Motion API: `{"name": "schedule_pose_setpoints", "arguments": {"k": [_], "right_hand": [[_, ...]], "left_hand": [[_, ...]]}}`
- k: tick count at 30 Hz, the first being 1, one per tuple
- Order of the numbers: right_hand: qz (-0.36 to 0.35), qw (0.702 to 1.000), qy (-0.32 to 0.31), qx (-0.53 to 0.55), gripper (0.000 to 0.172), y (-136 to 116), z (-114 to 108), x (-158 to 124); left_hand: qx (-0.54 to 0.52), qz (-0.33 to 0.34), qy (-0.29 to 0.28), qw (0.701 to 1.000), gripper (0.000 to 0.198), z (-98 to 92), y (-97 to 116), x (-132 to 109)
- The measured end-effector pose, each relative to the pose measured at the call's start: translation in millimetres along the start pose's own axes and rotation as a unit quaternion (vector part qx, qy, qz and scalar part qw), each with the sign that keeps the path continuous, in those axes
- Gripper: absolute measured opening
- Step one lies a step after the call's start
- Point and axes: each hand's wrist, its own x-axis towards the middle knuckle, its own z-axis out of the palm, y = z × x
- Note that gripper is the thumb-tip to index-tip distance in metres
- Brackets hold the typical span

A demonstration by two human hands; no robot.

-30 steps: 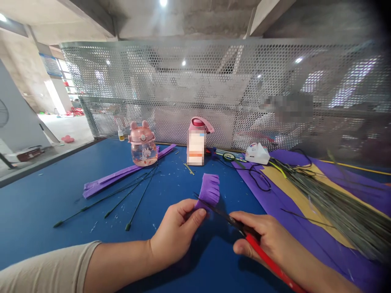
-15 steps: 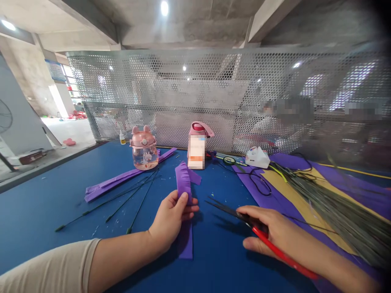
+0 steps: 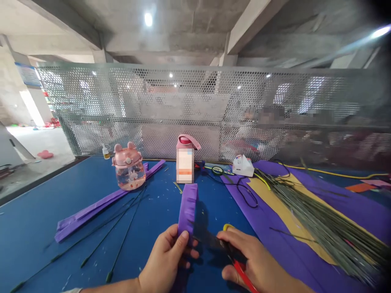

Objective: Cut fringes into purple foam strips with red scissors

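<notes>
My left hand [image 3: 171, 254] pinches a purple crepe paper strip [image 3: 187, 207] between thumb and fingers. The strip stands up from the hand, its right edge cut into a fringe. My right hand [image 3: 253, 252] is closed round scissors [image 3: 241, 274] with red on the handle. Their dark blades point left and meet the strip's right edge just above my left thumb; blur hides how far apart the blades are. Left of my hands, several dark green stems [image 3: 122, 240] with thick ends lie on the blue table [image 3: 146, 219]. Behind them lies a folded purple paper strip [image 3: 88, 211].
A pink bear-eared bottle [image 3: 130, 169] stands at the back left, a dropper bottle [image 3: 105, 152] behind it. A pink-lidded bottle with a phone [image 3: 185, 165] before it stands mid-back. At right, a bundle of thin green stems [image 3: 317, 219] lies on brown and purple paper. A perforated metal panel [image 3: 183, 106] closes the back.
The scissors have moved left from beside the strip to its fringed edge. The strip now stands straighter in my left hand. The whole view has shifted.
</notes>
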Motion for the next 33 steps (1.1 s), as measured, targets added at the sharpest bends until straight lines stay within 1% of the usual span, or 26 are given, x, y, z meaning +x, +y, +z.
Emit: {"name": "schedule_pose_setpoints", "arguments": {"k": [4,7,9,11,13,15,17,19,22,23,25,26,27,30,33], "right_hand": [[0.013,1.0,-0.013,-0.007,0.024,2.2,-3.1,10.3],[0.01,0.999,-0.032,-0.006,0.026,3.0,-2.6,12.6],[0.013,0.999,-0.032,-0.01,0.028,6.0,-2.6,10.8],[0.023,0.999,-0.031,-0.013,0.033,12.7,-4.0,6.7],[0.04,0.999,-0.024,-0.015,0.045,22.6,-7.6,1.1],[0.057,0.998,-0.009,-0.008,0.055,32.7,-13.1,-6.2],[0.069,0.998,0.0,0.013,0.061,39.4,-19.0,-14.4],[0.073,0.997,-0.014,0.038,0.066,40.4,-23.1,-21.3],[0.077,0.994,-0.043,0.064,0.065,32.8,-24.0,-20.9],[0.072,0.993,-0.039,0.081,0.065,28.9,-23.6,-16.9],[0.054,0.99,-0.009,0.133,0.069,19.9,-23.0,-3.8],[0.044,0.986,0.016,0.158,0.071,15.2,-23.1,4.2],[0.038,0.984,0.027,0.173,0.071,10.7,-23.3,12.2],[0.008,0.984,0.061,0.17,0.069,1.3,-20.5,29.2],[-0.024,0.983,0.099,0.153,0.064,2.3,-9.3,30.0]], "left_hand": [[-0.011,-0.015,-0.02,1.0,0.042,-2.7,2.8,0.8],[-0.015,-0.019,-0.009,1.0,0.043,-2.7,6.4,0.1],[-0.014,-0.017,0.003,1.0,0.041,-1.9,7.1,-0.5],[-0.013,-0.017,0.014,1.0,0.04,-0.5,6.5,-1.1],[-0.006,-0.017,0.017,1.0,0.038,1.5,5.1,-1.5],[0.011,-0.01,0.012,1.0,0.037,3.4,3.7,-2.0],[0.033,0.001,0.005,0.999,0.036,5.1,3.0,-2.3],[0.047,0.01,0.006,0.999,0.035,6.6,3.9,-2.1],[0.036,0.03,0.034,0.998,0.035,8.4,10.6,0.5],[0.025,0.039,0.052,0.998,0.034,8.8,14.2,1.8],[0.002,0.055,0.083,0.995,0.03,9.0,22.6,4.3],[-0.007,0.061,0.092,0.994,0.027,8.7,26.3,5.2],[-0.014,0.064,0.096,0.993,0.025,8.1,29.1,5.7],[-0.026,0.065,0.099,0.993,0.021,4.0,29.0,5.4],[-0.009,0.059,0.081,0.995,0.023,-3.5,19.9,4.6]]}}
